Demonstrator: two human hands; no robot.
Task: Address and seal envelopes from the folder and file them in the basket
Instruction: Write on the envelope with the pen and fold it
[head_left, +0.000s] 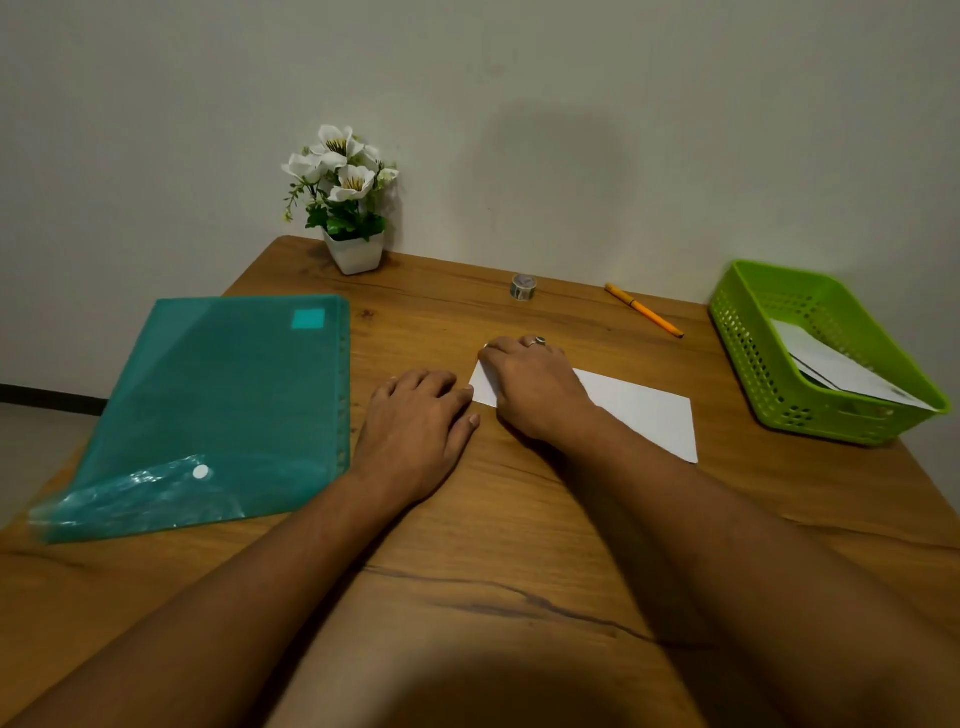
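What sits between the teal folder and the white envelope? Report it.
In the head view, the left hand rests on the table between teal folder and white envelope.

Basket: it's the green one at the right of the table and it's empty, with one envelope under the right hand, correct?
Not empty: the head view shows the green basket at the right of the table holding at least one filed envelope. The other envelope does lie under the right hand.

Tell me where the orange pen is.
In the head view, the orange pen lies on the table near its back edge, right of centre, between the tape roll and the green basket.
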